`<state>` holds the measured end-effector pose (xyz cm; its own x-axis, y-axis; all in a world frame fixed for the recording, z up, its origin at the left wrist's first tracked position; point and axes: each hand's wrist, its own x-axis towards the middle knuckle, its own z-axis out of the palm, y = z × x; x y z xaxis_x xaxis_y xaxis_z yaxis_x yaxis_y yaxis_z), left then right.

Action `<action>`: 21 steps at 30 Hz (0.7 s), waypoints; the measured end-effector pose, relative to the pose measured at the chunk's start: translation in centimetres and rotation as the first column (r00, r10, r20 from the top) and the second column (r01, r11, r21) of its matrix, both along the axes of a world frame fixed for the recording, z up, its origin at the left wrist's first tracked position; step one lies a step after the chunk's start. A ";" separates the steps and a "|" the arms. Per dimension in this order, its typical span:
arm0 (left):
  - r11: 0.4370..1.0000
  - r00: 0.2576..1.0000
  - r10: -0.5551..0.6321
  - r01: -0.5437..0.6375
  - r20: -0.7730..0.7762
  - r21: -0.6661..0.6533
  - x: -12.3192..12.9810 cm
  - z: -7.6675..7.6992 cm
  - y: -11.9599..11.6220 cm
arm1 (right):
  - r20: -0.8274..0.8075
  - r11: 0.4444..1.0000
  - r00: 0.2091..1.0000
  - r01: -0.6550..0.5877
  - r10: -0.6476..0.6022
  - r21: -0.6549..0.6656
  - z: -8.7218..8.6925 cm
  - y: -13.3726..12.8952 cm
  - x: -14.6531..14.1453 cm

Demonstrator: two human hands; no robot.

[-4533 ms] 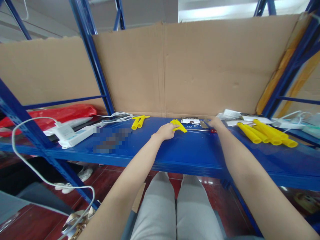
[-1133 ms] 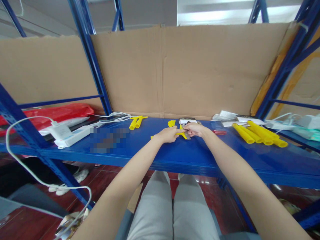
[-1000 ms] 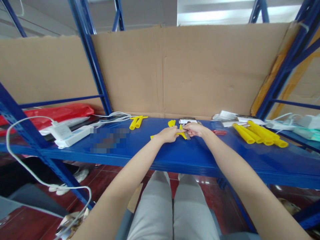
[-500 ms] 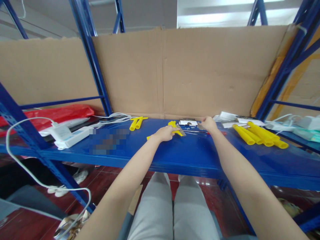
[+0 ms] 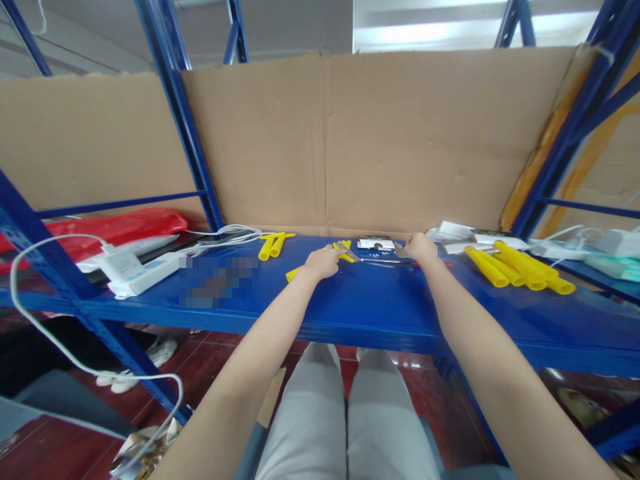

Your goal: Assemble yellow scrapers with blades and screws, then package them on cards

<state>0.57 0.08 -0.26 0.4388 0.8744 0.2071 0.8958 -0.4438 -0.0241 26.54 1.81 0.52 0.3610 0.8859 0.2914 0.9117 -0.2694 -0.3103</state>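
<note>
My left hand (image 5: 323, 262) is closed around a yellow plastic piece (image 5: 291, 274), whose handle end sticks out at the lower left and whose forked end shows beyond the fingers. A small metal plate (image 5: 349, 253) lies against that forked end. Pinched in my right hand (image 5: 421, 248) is another small metal plate (image 5: 401, 251). Between the hands, a screwdriver (image 5: 385, 261) with a thin shaft and red handle lies on the blue shelf, its handle partly behind my right hand. Just behind it are a white card (image 5: 375, 243) and some tiny parts.
Several yellow tubular pieces (image 5: 520, 267) lie on the right of the shelf (image 5: 370, 307), near white packets (image 5: 453, 233). Two more yellow pieces (image 5: 271, 247) are at the left, by cables and a white power strip (image 5: 150, 275). Cardboard (image 5: 400, 140) stands behind.
My left hand has shifted slightly left with the yellow piece, turning it so more of its lower end shows. My right hand has barely moved.
</note>
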 end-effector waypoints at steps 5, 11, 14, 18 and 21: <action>0.989 0.989 -0.149 0.149 0.021 -0.020 0.1 0.0 -0.2 | -0.078 0.992 0.989 0.122 -0.123 -0.011 -0.6 0.4 1.9; 0.992 0.992 -0.123 0.124 0.014 -0.029 0.2 0.0 -0.2 | -0.056 0.996 0.995 0.080 -0.082 -0.036 -0.8 0.5 1.8; 1.000 1.000 0.010 -0.010 0.015 -0.022 0.1 0.0 -0.2 | -0.001 0.997 0.998 0.063 -0.063 -0.044 -0.3 -0.1 0.5; 0.976 0.975 0.215 -0.215 0.056 -0.016 0.1 0.5 -0.4 | 0.150 0.996 0.985 -0.084 0.081 0.016 0.0 -0.7 -2.1; 0.943 0.940 0.330 -0.331 0.085 -0.001 0.0 0.9 -0.8 | 0.275 0.942 0.910 -0.333 0.309 0.044 -0.5 -0.8 -4.6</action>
<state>0.55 -0.68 0.63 0.1058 0.9644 0.2425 0.9911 -0.1221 0.0531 21.94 1.06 0.07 -0.0381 0.9075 0.4183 0.9959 0.0689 -0.0589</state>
